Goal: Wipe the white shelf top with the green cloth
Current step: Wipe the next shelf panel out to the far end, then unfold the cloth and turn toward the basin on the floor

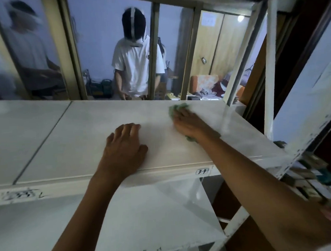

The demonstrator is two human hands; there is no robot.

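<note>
The white shelf top [95, 129] spans the middle of the head view, with a dark seam on its left part. My right hand [189, 123] presses the green cloth [176, 108] onto the shelf's far right area; green shows beyond the fingers and under the wrist, and the hand is motion-blurred. My left hand [124, 146] lies flat on the shelf near its front edge, fingers spread, holding nothing.
White metal uprights [271, 66] frame the shelf on the right. A lower white shelf [156, 218] lies beneath. Behind a mirrored or glass panel [99, 42], a person in a white T-shirt [136, 65] stands facing the shelf. Clutter sits at the right edge.
</note>
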